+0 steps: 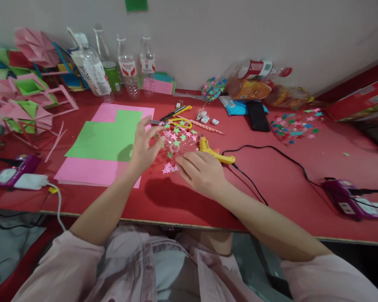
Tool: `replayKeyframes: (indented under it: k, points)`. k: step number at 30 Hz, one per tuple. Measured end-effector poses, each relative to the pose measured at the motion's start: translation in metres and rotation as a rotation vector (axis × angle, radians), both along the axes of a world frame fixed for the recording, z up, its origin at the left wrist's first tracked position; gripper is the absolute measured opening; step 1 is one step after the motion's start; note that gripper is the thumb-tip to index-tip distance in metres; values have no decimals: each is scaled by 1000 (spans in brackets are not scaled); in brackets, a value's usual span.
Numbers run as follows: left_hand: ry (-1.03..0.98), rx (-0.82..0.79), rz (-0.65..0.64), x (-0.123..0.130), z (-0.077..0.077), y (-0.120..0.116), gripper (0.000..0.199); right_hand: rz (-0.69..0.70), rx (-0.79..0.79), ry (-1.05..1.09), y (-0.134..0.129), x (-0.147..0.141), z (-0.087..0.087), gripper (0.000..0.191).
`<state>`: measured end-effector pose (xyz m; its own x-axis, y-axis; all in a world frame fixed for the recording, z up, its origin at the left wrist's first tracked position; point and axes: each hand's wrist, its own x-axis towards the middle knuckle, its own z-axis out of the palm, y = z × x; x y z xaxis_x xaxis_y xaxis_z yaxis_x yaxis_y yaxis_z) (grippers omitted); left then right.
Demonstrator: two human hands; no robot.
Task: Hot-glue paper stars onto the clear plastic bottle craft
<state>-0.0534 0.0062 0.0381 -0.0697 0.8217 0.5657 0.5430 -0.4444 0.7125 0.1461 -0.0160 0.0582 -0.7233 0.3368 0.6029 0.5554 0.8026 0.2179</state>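
A clear plastic bottle piece (184,144) dotted with pink and green paper stars is between my two hands. The thumb and fingers of my left hand (144,147) close on its left side. My right hand (204,172) has its fingers bent against the near right side; its fingertips are partly hidden. Loose pink stars (169,168) lie just below the piece. Close beyond my right hand rests a yellow hot glue gun (214,152) with a black cord. Yellow-handled scissors (180,122) and a dark-bladed cutter (173,113) lie behind the piece.
Green (103,140) and pink paper sheets (97,171) lie at left. Upright bottles (129,71), folded paper crafts (28,92) and a purple power strip (17,172) flank them. At right are a black phone (258,116), star-covered plastic (294,126) and another power strip (349,199).
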Motion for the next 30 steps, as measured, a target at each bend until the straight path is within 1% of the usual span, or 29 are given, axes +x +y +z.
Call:
replayKeyframes:
  k: [3, 6, 8, 12, 15, 18, 21, 24, 26, 30]
  points:
    - [-109, -61, -9, 0, -8, 3, 27, -48, 157, -3, -1, -9, -4, 15]
    - [-233, -133, -12, 1, -13, 6, 35, -102, 240, 15, 4, -17, -8, 17]
    - [-312, -182, -27, 3, -16, 7, 40, -119, 242, 31, 10, -19, -11, 17]
    - [-426, -253, -48, 8, -21, 10, 52, -80, 135, 67, 18, -20, -16, 16]
    - [-437, -242, -65, 10, -23, 12, 52, -61, 101, 75, 20, -21, -19, 14]
    - [-436, -231, -78, 11, -25, 13, 48, -96, 144, 50, 20, -21, -19, 12]
    - [-435, -241, -62, 12, -26, 13, 47, -133, 205, 52, 19, -21, -18, 12]
    - [-410, -242, -61, 12, -26, 11, 46, -105, 223, 98, 20, -19, -17, 12]
    - [-401, -235, -61, 12, -25, 9, 45, -101, 233, 87, 20, -17, -17, 9]
    - [-412, -241, -73, 14, -22, 6, 44, -137, 188, 36, 20, -16, -17, 10]
